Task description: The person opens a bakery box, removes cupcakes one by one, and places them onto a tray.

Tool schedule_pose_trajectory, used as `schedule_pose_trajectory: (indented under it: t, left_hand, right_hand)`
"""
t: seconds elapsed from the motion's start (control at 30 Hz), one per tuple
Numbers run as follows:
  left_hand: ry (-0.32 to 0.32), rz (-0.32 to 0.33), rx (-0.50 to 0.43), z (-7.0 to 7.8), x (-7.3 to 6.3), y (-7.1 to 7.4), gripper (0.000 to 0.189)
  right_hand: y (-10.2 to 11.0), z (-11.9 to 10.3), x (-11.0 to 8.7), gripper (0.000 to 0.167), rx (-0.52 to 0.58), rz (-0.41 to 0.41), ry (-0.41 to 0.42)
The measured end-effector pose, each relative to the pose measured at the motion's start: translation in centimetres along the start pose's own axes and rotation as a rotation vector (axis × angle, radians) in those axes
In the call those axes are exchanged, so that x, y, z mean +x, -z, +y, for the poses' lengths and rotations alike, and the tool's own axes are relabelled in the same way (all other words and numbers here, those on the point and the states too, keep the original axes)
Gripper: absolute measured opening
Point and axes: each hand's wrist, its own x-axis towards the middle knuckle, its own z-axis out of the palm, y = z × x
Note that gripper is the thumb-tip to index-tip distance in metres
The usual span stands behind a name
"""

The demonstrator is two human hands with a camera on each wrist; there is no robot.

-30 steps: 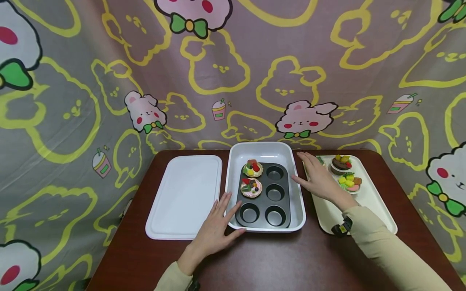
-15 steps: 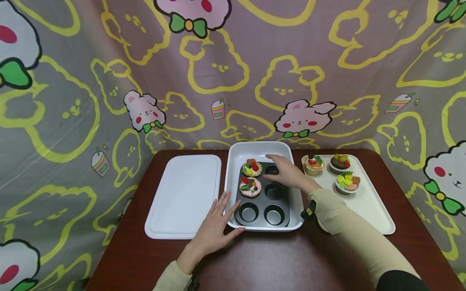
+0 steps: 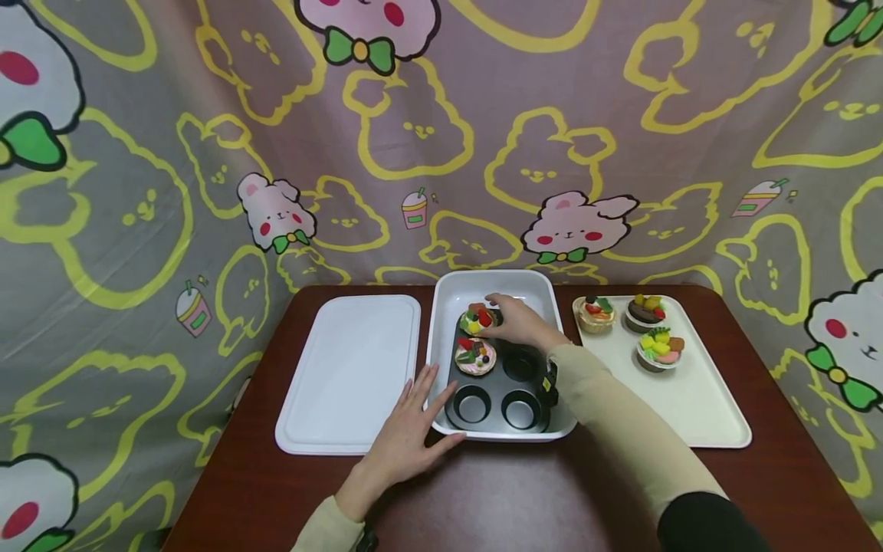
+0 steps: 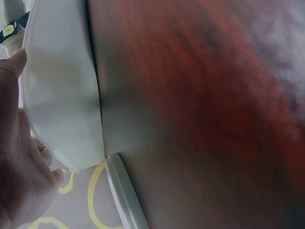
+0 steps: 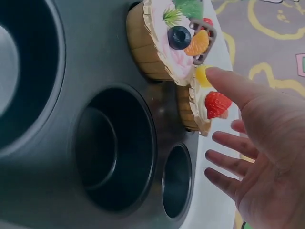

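Note:
A dark muffin tin (image 3: 495,418) lies in a white rectangular basin (image 3: 493,282). Two toy fruit tarts fill cups in its left column: a far tart (image 3: 474,317) with red and yellow fruit, and a nearer tart (image 3: 474,358) with pink cream and a blueberry. My right hand (image 3: 519,325) is over the tin, fingers and thumb spread about the far tart. In the right wrist view, the thumb overlaps yellow fruit beside a strawberry (image 5: 218,104), and the other fingers extend beyond. My left hand (image 3: 411,433) rests with extended fingers against the basin's front left corner.
A white flat board (image 3: 348,376) lies left of the basin. To the right, a cream tray (image 3: 697,418) carries three more toy cakes: a tart (image 3: 595,315), a chocolate cupcake (image 3: 645,312) and a fruit cup (image 3: 660,349). A patterned cloth hangs behind the brown table (image 3: 510,498).
My right hand has moved left from the cream tray's edge, across the tin to the far tart. The left hand stays in place at the basin.

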Motion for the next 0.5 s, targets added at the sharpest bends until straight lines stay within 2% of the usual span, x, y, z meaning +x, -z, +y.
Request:
schedule_pose_trajectory:
  t: [0.27,0.5]
  left_hand:
    - [0.015,-0.018,-0.003,0.1,0.0,0.0,0.084]
    - [0.025,-0.032,-0.002,0.0,0.0,-0.1,0.084]
  right_hand:
    - [-1.2,-0.1,0.9,0.082,-0.031,-0.003,-0.07]
    - [-1.7,-0.4,1.3,0.07,-0.047,0.003,-0.076]
